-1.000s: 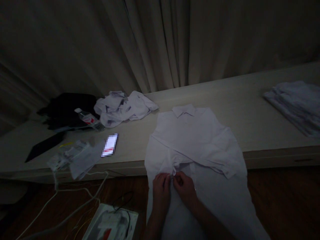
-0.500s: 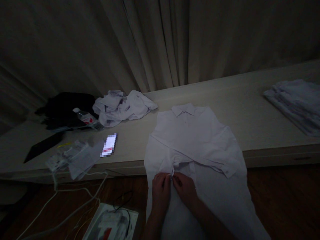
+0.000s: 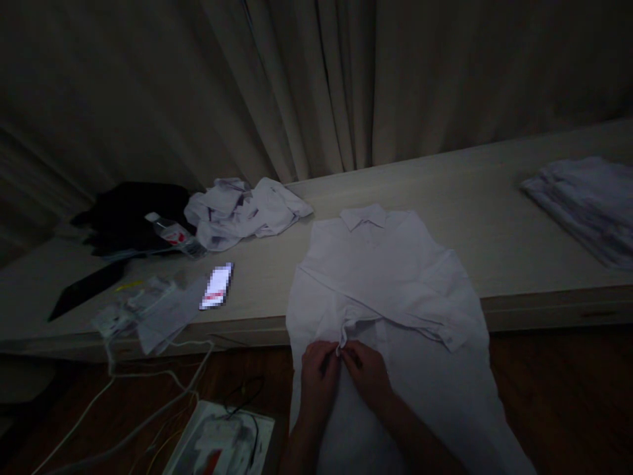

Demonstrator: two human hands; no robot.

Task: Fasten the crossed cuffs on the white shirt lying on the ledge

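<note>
A white collared shirt (image 3: 390, 277) lies front-down on a long pale counter (image 3: 499, 218), collar at the far side, sleeves folded across its back, its lower part hanging over the counter's front edge. My left hand (image 3: 319, 373) and my right hand (image 3: 368, 373) meet at the shirt's hanging part, just below the counter edge. Both pinch a small bunch of the white fabric between their fingertips. The room is dim.
A crumpled white garment pile (image 3: 244, 211) lies at the back left beside a plastic bottle (image 3: 173, 234) and dark clothing (image 3: 133, 211). A lit phone (image 3: 216, 286) and plastic packets (image 3: 148, 307) sit near the front edge. Folded white shirts (image 3: 586, 204) are stacked at right. Cables (image 3: 148, 396) trail on the floor.
My hands stay pinched on the same spot of the shirt, with only slight finger shifts. The view has barely moved.
</note>
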